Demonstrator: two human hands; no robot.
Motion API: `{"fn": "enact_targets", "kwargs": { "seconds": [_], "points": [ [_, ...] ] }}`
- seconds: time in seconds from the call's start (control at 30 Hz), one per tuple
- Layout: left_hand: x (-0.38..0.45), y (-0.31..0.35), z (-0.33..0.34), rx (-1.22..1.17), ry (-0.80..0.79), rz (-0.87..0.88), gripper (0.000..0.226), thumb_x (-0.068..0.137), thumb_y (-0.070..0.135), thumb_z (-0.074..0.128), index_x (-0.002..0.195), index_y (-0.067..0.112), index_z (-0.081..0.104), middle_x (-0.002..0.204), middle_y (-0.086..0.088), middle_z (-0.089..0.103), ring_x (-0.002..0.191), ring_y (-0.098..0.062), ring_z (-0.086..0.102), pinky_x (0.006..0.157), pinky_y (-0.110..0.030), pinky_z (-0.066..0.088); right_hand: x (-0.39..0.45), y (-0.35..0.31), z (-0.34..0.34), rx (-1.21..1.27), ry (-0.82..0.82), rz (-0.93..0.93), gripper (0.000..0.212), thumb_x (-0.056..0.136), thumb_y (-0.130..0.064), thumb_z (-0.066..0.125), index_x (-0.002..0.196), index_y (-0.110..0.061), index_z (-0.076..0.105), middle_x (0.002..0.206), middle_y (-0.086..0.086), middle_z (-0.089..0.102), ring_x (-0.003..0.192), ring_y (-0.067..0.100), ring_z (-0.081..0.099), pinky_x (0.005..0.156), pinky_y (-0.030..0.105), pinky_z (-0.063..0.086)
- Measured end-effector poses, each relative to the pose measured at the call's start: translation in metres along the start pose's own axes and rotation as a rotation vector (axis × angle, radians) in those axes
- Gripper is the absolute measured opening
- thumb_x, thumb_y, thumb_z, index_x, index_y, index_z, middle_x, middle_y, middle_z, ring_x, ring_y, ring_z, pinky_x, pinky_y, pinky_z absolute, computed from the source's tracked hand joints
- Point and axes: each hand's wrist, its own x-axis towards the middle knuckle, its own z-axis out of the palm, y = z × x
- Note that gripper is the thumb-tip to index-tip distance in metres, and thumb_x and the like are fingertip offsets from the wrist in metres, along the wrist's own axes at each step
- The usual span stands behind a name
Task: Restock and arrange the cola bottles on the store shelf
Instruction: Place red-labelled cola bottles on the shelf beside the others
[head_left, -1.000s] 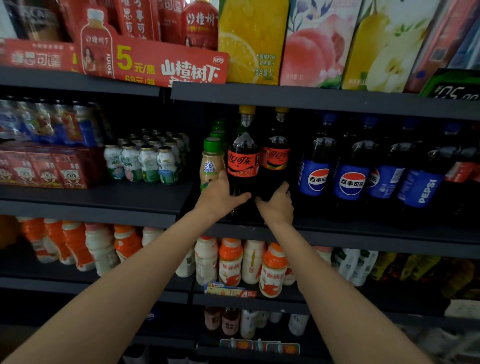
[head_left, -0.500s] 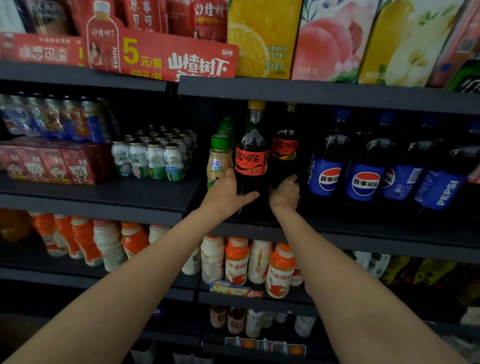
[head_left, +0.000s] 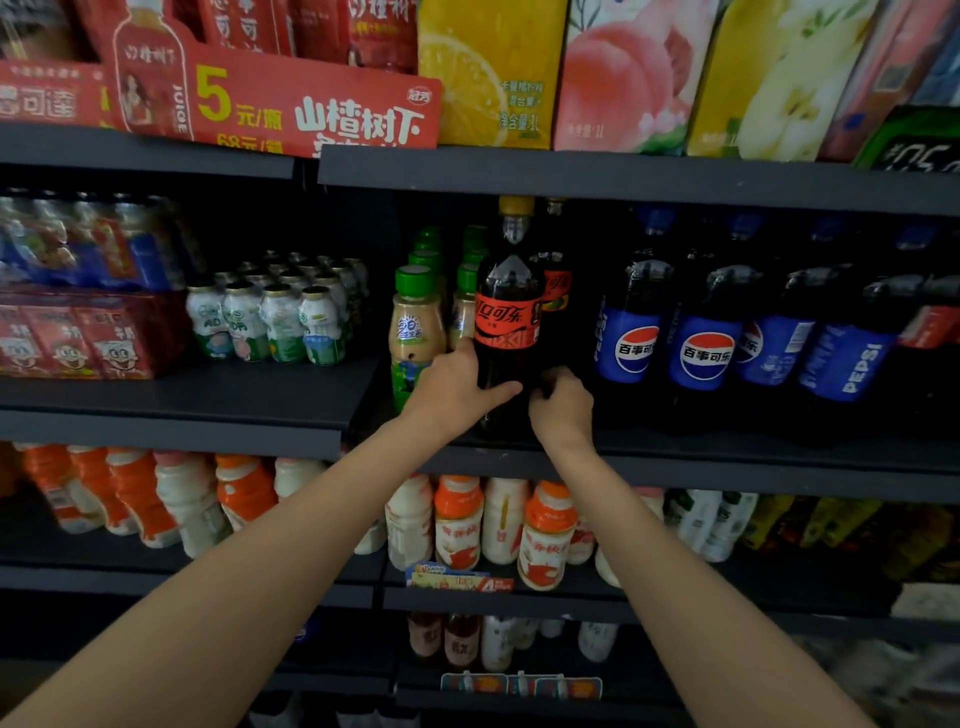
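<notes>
A large dark cola bottle with a red label and a yellow cap stands upright at the front of the dark shelf. My left hand grips its lower body from the left, thumb across the front. A second cola bottle of the same kind stands behind it, deeper in the shelf, mostly hidden. My right hand is curled at the base on the right side of the front bottle; whether it grips a bottle is hidden.
Blue-labelled Pepsi bottles fill the shelf to the right. Green-capped milk-tea bottles stand just left of the cola. Small white bottles and red cartons sit on the left shelf. Juice cartons line the shelf above; yoghurt bottles stand below.
The right-hand cola bottle has gone from beside the front bottle to behind it, deeper in the shelf. My right hand followed inward and curled. My left hand keeps its grip.
</notes>
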Motion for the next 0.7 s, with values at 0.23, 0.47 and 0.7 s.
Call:
{"fn": "enact_targets", "kwargs": {
  "seconds": [0.23, 0.47, 0.7],
  "points": [
    [0.015, 0.018, 0.016, -0.014, -0.054, -0.024, 0.053, 0.083, 0.034, 0.065, 0.120, 0.001, 0.047, 0.118, -0.017, 0.059, 0.111, -0.031, 0.057, 0.085, -0.033, 0.045, -0.009, 0.004, -0.024, -0.098, -0.176, -0.088, 0.027, 0.084, -0.010, 0.058, 0.110, -0.004, 0.052, 0.109, 0.017, 0.061, 0.107, 0.033, 0.058, 0.076, 0.029, 0.045],
    [0.019, 0.036, 0.027, -0.002, 0.014, -0.107, 0.055, 0.083, 0.037, 0.065, 0.115, 0.000, 0.041, 0.113, -0.018, 0.060, 0.106, -0.032, 0.059, 0.074, -0.033, 0.044, -0.012, -0.002, -0.017, -0.241, -0.015, -0.072, 0.060, 0.082, -0.029, 0.068, 0.127, -0.002, 0.039, 0.129, 0.017, 0.045, 0.114, 0.036, 0.051, 0.086, 0.041, 0.046],
    [0.018, 0.037, 0.035, 0.003, -0.023, -0.139, 0.051, 0.087, 0.027, 0.061, 0.121, -0.002, 0.037, 0.115, -0.022, 0.059, 0.106, -0.034, 0.059, 0.081, -0.037, 0.047, 0.001, -0.011, -0.019, -0.262, -0.113, -0.024, 0.036, 0.089, -0.012, 0.052, 0.121, 0.001, 0.040, 0.125, 0.023, 0.052, 0.112, 0.039, 0.055, 0.089, 0.043, 0.049]
  ]
}}
